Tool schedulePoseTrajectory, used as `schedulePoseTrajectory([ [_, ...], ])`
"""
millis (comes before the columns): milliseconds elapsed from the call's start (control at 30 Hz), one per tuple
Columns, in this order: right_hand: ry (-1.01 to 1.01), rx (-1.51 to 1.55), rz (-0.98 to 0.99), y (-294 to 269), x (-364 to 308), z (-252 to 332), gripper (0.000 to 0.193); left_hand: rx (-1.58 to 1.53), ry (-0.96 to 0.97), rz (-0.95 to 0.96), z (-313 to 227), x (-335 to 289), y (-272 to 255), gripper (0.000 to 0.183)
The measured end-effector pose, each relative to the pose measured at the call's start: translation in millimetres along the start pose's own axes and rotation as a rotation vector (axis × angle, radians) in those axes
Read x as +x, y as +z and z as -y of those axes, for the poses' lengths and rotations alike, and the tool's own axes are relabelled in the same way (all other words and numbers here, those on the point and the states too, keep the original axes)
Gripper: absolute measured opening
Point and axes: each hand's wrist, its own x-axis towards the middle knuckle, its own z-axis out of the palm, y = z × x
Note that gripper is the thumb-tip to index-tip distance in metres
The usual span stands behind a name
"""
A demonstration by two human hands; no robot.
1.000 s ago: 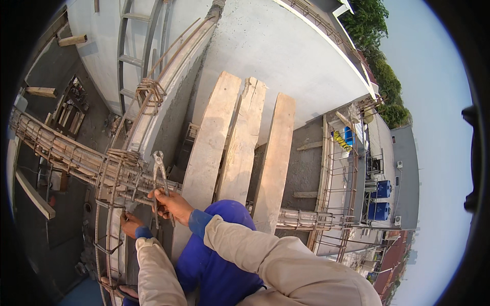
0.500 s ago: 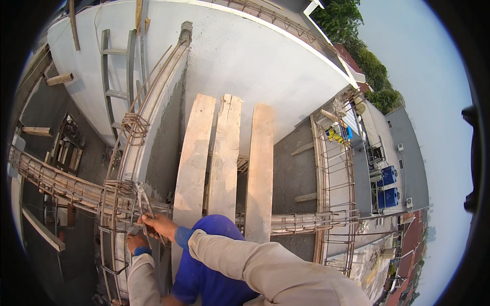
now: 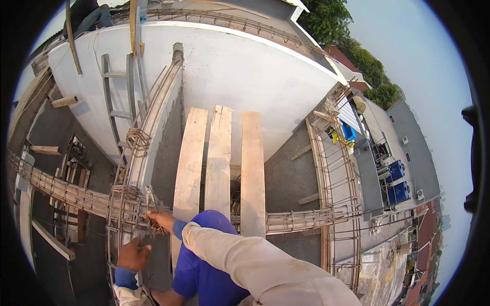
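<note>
Metal pincers [image 3: 150, 196] stand upright in my right hand [image 3: 162, 221], its fingers wrapped round their handles. Their jaws are at the tied joint of the rebar cage [image 3: 122, 206], where several bars and stirrups cross. My left hand [image 3: 133, 256] is just below this joint, apart from the pincers. Its thumb stands off from the fingers, and nothing shows between them. Part of the left fingers is turned out of sight. My blue-clad knee [image 3: 217, 224] is beside the right forearm, in front of the planks.
Three wooden planks [image 3: 219, 158] reach toward the white wall [image 3: 255, 66], with gaps and a drop between them. A metal ladder [image 3: 118, 97] leans at the wall. More rebar [image 3: 301, 219] runs right. Another person's legs [image 3: 94, 20] show at the upper left.
My left hand has pulled down and away from the pincers, and its fingers have spread. My right hand still grips the pincers at the joint. The view has shifted slightly.
</note>
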Motion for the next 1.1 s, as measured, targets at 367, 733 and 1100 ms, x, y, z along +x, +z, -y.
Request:
schedulePoseTrajectory([
  [367, -0.146, -0.008, 0.009, -15, -17, -15, 0.045, 0.428, 0.767, -0.211, -189, -194, -67, 0.055],
  [733, -0.110, 0.104, -0.249, -10, -64, 2, 0.044, 0.451, 0.702, -0.318, -119, -226, -50, 0.051],
  [1100, -0.241, -0.127, -0.302, -38, -37, -9, 0.044, 0.386, 0.636, -0.455, -76, -292, -56, 0.047],
])
